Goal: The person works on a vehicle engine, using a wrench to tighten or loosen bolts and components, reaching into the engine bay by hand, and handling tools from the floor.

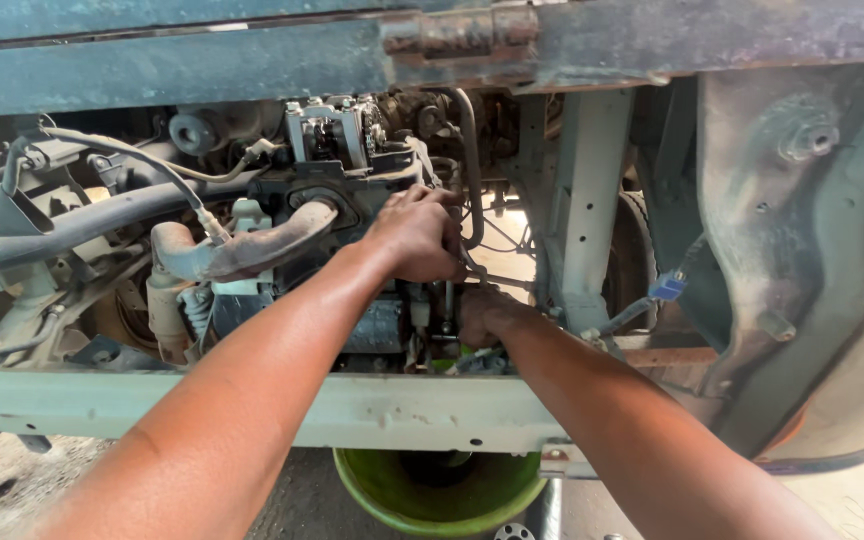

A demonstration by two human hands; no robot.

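Two bare hands reach into one exposed engine that sits above a pale frame rail. The left hand is curled closed over a part at the engine's right side, though what it grips is hidden under the fingers. The right hand lies just below it, fist-like against the same spot; its grip cannot be told. One green basin stands under the rail's lower edge, directly beneath both hands. One rusty curved hose runs left of the left hand.
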